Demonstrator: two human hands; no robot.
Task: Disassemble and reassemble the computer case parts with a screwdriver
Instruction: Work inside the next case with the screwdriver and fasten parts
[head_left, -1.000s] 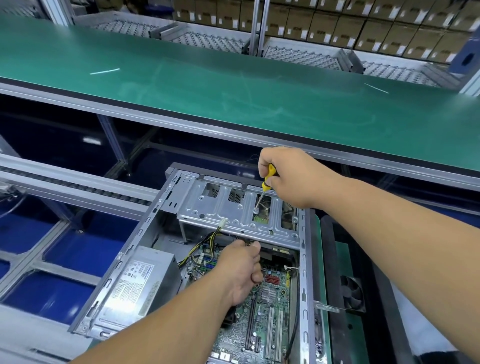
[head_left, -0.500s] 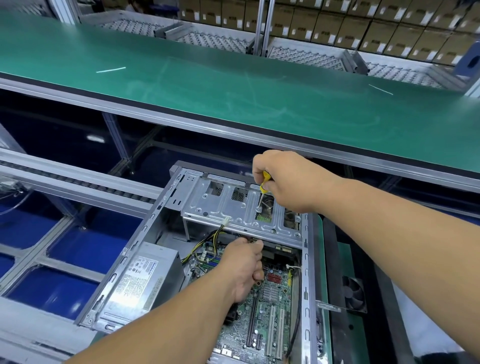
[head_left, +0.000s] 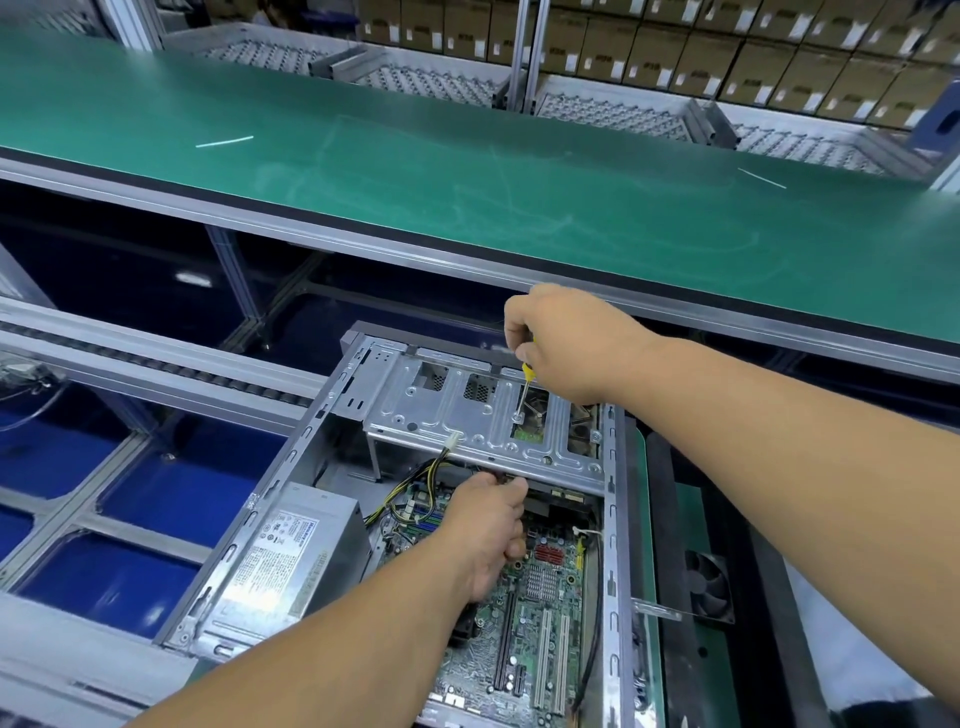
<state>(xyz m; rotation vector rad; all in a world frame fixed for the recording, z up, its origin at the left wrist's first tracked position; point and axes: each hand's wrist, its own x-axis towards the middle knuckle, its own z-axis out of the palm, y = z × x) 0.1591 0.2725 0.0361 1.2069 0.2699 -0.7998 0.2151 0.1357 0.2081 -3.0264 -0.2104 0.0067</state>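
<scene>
Computer case (head_left: 332, 519) is lying on its side, open face up, so the internals are reachable from above. Power supply (head_left: 296, 551) is sitting at the near-left inside it; motherboard (head_left: 535, 613) is running along the right, toward the near edge.

Left hand (head_left: 485, 530) is reaching in under the near edge of the drive cage (head_left: 483, 421), fingers curled. Looks like it's bracing the cage from below, but I can't tell whether it's actually gripping anything, as the fingertips are hidden.

Drive cage is spanning the far end of the case, flat side up, so the screws are facing the tool.

Right hand (head_left: 566, 345) is closed around the yellow-handled screwdriver (head_left: 524, 384), gripping from above and holding it near upright. The tip is sitting on a screw (head_left: 517, 415) in the cage's top plate, right of centre. My read: it's driving or loosening that screw while the left is steadying the cage.
</scene>
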